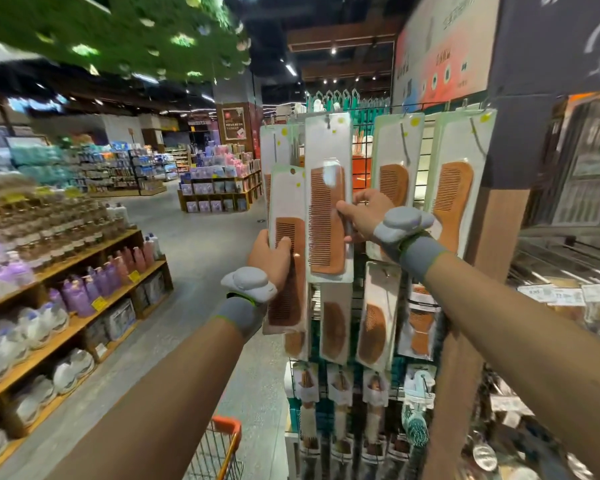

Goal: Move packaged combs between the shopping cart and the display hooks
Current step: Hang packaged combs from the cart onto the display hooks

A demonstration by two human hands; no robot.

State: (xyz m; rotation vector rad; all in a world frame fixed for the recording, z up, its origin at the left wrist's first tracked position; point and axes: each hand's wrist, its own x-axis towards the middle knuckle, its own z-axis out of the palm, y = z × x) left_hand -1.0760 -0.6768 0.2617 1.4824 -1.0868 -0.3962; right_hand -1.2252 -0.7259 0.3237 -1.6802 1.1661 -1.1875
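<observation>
Head view: your left hand (269,258) is wrapped round the lower half of a packaged wooden comb (286,209), holding it upright just left of the wire display rack (427,157). Your right hand (364,213) pinches the side edge of a second packaged comb (328,216), which hangs from a top-row hook (327,121). The orange shopping cart (226,427) sits below, well apart from both.

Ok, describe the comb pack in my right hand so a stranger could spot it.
Find the wire rack hung with carded wooden combs. In its top row, the right hand pinches a long white pack. Its comb is straight and rectangular; packs to its right hold rounded or handled combs.
</observation>
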